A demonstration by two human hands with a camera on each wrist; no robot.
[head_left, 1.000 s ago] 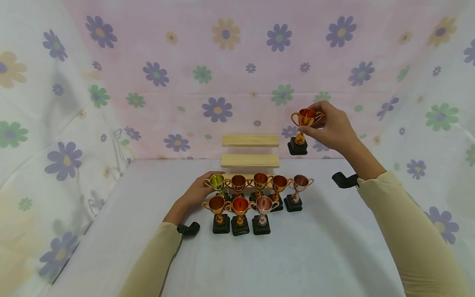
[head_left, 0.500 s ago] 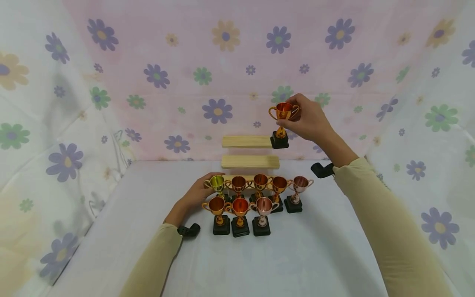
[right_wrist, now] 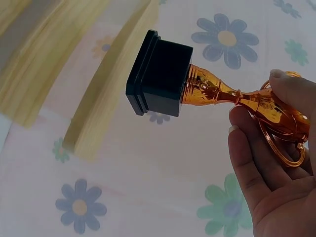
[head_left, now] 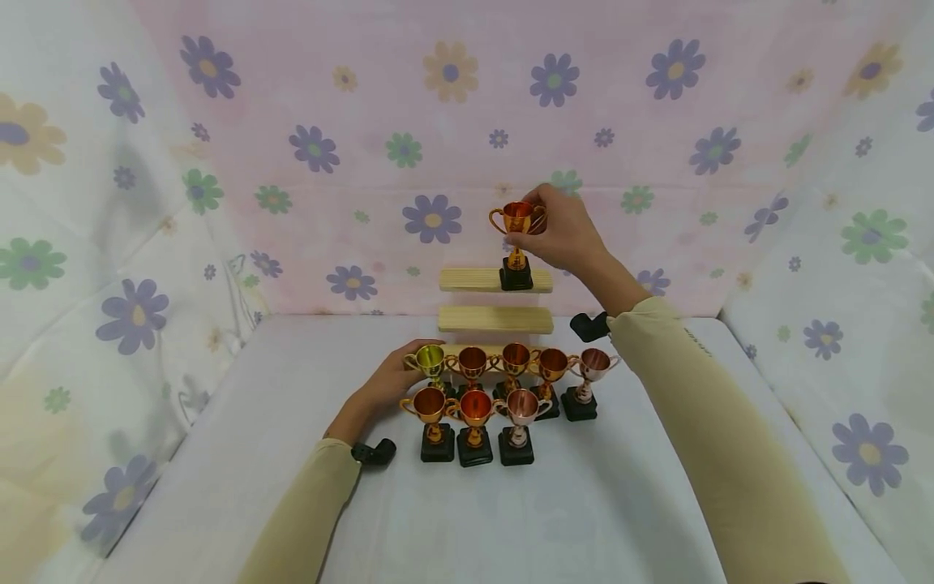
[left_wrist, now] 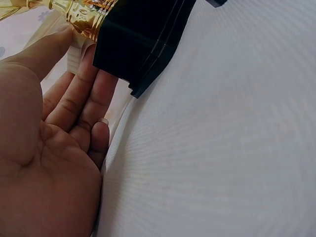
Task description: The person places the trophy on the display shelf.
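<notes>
My right hand (head_left: 565, 231) pinches a small orange-gold trophy (head_left: 516, 258) by its cup, thumb in front and fingers behind. It is upright, its black base overlapping the top step of a wooden stepped stand (head_left: 460, 281) in the head view. In the right wrist view that trophy's base (right_wrist: 165, 79) appears close to the step's wood (right_wrist: 106, 84). My left hand (head_left: 383, 381) holds the left end of the stand's lowest step, beside a yellow-gold trophy (head_left: 430, 361); its thumb and fingers (left_wrist: 74, 106) lie around a bit of wood, partly hidden behind the trophy's black base (left_wrist: 138, 39).
Several trophies stand before the stand in two rows. The front row has an orange one (head_left: 476, 410) and a rose one (head_left: 521, 410); another rose trophy (head_left: 594, 367) stands at the back row's right end. A flowered cloth (head_left: 328, 203) hangs behind the white tabletop (head_left: 584, 519).
My right hand has moved left with the orange-gold trophy, from right of the stand to over its top step. My left hand and the standing trophies have kept their places.
</notes>
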